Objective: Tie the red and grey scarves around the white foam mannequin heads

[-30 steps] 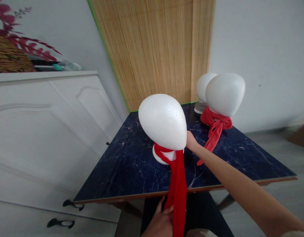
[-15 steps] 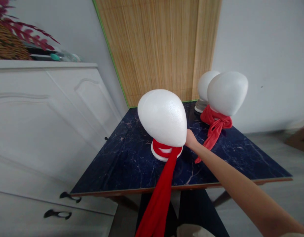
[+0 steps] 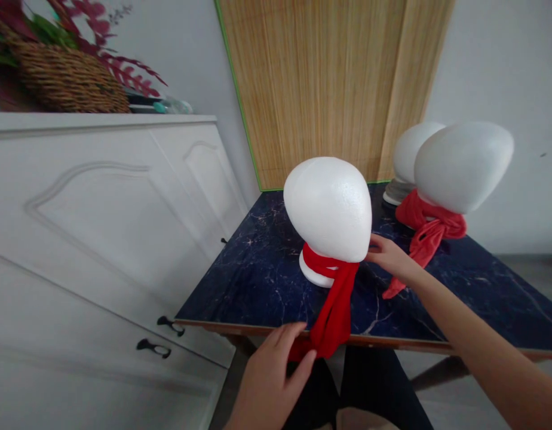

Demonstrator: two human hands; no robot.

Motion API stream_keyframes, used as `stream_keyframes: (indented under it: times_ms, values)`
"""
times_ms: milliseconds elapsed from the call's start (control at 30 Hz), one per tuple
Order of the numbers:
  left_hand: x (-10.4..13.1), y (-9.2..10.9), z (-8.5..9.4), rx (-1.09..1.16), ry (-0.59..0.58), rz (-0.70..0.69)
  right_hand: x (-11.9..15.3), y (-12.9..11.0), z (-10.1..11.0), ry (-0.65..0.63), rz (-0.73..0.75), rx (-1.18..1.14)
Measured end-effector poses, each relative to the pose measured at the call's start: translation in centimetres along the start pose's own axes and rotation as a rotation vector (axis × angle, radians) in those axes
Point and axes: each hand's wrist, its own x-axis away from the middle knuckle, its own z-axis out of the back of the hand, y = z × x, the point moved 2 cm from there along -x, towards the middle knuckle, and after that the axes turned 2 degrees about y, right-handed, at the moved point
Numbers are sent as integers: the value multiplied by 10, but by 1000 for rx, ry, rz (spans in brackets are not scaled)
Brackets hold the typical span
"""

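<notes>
A white foam head [image 3: 330, 206] stands near the front of a dark blue marbled table [image 3: 253, 280]. A red scarf [image 3: 332, 298] is wound around its neck and hangs over the table's front edge. My left hand [image 3: 271, 373] grips the scarf's lower end just below the table edge. My right hand [image 3: 388, 255] reaches behind the foam head's right side, fingers at the neck, touching the scarf there; what it grips is hidden.
A second foam head [image 3: 462, 167] with a tied red scarf [image 3: 426, 230] and a third foam head [image 3: 410, 158] stand at the back right. A white cabinet [image 3: 101, 239] with black handles stands left, with a wicker basket [image 3: 70, 80] on top. A bamboo screen [image 3: 334, 83] stands behind.
My left hand has come back into view holding the scarf's end, bunched at the table edge. The view shifted left. My right hand stays at the head's neck.
</notes>
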Motion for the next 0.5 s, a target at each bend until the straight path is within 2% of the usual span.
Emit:
stream_keyframes:
  times_ms: [33, 100, 200, 267, 333, 400, 433, 500]
  values:
    - [-19, 19, -9, -65, 89, -51, 4, 2, 0, -7, -10, -60]
    - [-53, 50, -30, -181, 178, -86, 10, 5, -2, -18, -20, -104]
    - [-84, 70, -53, -206, 152, -65, 10, 8, -7, 9, -21, -84]
    - [-86, 71, -61, -32, 92, -66, 6, 8, -9, 68, -19, -21]
    - [-76, 66, -67, 304, -18, -51, 2, 6, -10, 145, 0, 47]
    - [-63, 58, -73, 650, -118, 40, -2, 6, -11, 199, 26, 74]
    - [-56, 55, -75, 759, -146, 99, -3, 7, -12, 213, 33, 67]
    - [-46, 50, -76, 782, -146, 158, -4, 11, -12, 213, 40, 30]
